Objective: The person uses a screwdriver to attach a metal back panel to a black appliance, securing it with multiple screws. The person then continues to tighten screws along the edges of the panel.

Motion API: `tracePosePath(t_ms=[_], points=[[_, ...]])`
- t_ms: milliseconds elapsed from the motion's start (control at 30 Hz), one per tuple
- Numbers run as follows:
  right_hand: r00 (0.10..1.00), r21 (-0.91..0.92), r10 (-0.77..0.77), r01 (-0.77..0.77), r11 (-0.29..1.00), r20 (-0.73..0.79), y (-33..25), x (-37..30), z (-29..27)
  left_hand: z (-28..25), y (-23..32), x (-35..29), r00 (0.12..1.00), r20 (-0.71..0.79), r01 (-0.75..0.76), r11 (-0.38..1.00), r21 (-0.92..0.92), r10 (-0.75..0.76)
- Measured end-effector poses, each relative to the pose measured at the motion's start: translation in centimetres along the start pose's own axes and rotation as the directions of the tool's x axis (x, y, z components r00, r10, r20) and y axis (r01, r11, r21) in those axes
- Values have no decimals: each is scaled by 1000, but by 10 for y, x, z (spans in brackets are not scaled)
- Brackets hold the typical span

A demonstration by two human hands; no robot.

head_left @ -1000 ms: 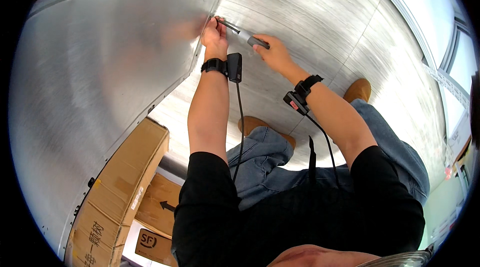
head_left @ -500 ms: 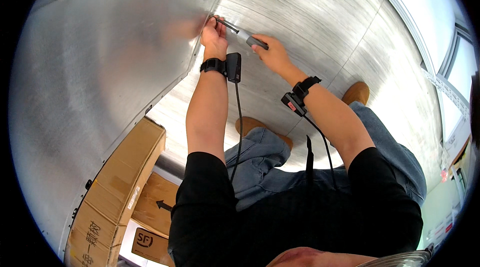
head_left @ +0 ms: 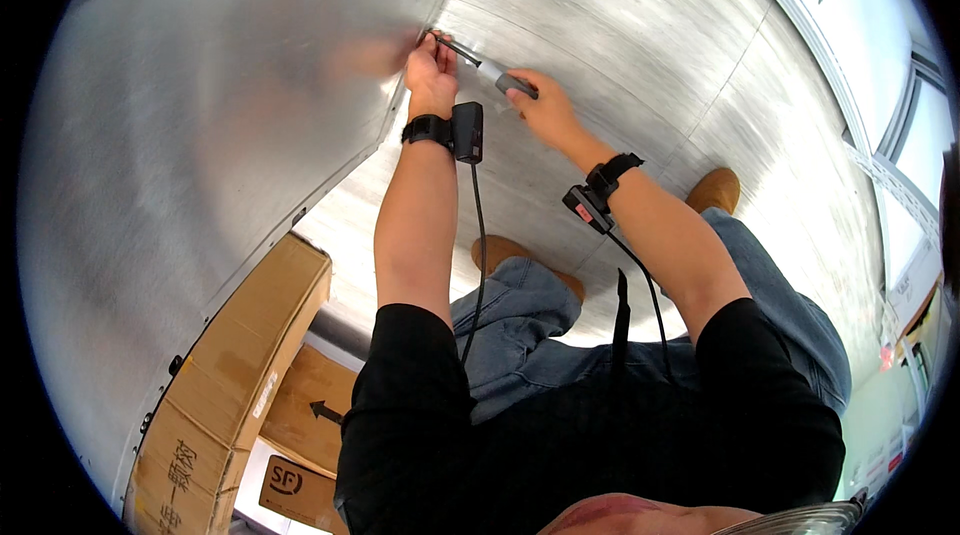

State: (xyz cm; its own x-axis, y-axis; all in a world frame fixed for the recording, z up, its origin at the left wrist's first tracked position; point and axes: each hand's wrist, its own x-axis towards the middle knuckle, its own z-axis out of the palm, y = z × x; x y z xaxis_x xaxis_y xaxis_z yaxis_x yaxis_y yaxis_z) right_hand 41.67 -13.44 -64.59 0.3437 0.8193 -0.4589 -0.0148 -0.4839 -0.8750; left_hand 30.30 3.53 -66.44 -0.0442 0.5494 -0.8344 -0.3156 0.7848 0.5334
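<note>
My right hand (head_left: 550, 111) is closed around the grey handle of a screwdriver (head_left: 488, 71), whose long thin dark shaft points up and left. At the tip of that shaft, my left hand (head_left: 432, 75) has its fingers pinched together against the edge of a large metal panel (head_left: 220, 135). What those fingertips hold is too small and partly hidden to make out. The panel is smooth, silvery and shiny, with small holes and dark fittings along its border. It fills the left side of the view.
Brown cardboard boxes (head_left: 235, 365) stand against the panel at lower left. Below my arms are my jeans and brown shoes (head_left: 715, 191) on a grey wood-look floor (head_left: 640, 25). Black wrist devices (head_left: 467, 133) trail cables toward my body. A white frame (head_left: 860, 55) runs along the right.
Both hands and the screwdriver stay nearly in place at the panel's edge. The view has shifted very slightly.
</note>
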Motion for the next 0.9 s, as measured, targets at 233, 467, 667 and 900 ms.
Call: tracePosePath(t_ms=[233, 467, 667, 900], points=[[960, 149, 277, -278, 949, 32, -15, 3, -6, 4, 0, -6, 1000, -21, 6, 1000, -8, -7], [951, 162, 304, -309, 937, 60, -21, 0, -7, 2, -2, -5, 1000, -8, -7, 1000, 7, 7], [955, 357, 275, -297, 886, 112, 0, 1, -8, 2, -2, -2, 1000, -21, -3, 1000, -9, 3], [940, 290, 339, -334, 897, 36, -27, -4, -7, 0, -3, 1, 1000, -19, -5, 1000, -30, 5]])
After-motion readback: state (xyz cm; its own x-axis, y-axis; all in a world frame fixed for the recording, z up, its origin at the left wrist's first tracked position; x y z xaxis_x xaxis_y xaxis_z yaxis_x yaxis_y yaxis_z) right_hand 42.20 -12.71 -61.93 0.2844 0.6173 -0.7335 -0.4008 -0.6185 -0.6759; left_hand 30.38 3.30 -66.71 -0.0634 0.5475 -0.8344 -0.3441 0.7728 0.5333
